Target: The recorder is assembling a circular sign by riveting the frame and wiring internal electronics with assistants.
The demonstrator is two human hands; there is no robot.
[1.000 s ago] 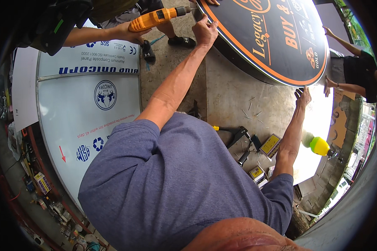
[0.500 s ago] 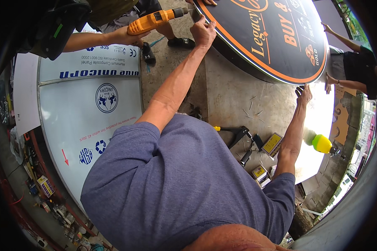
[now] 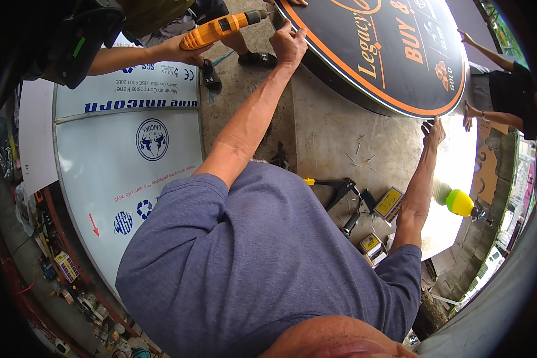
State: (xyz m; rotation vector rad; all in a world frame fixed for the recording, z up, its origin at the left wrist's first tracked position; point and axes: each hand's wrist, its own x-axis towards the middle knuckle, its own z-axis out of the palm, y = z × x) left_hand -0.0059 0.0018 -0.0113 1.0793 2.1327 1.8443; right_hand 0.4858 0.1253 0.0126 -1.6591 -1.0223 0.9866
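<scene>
Left hand (image 3: 289,46) curled at round sign's (image 3: 394,65) left rim, pinch can't be told; right hand (image 3: 434,132) part-spread at near rim
Sign far right, over table (image 3: 325,125); orange drill (image 3: 218,31) just left

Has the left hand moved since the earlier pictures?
No, not visibly: judged against the worktable's left edge, the left hand stays at the same part of the round sign.

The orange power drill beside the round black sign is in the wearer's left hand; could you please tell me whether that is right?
Not quite: the head view shows a co-worker's hand, not the wearer's left hand, holding the orange power drill beside the round black sign.
</scene>
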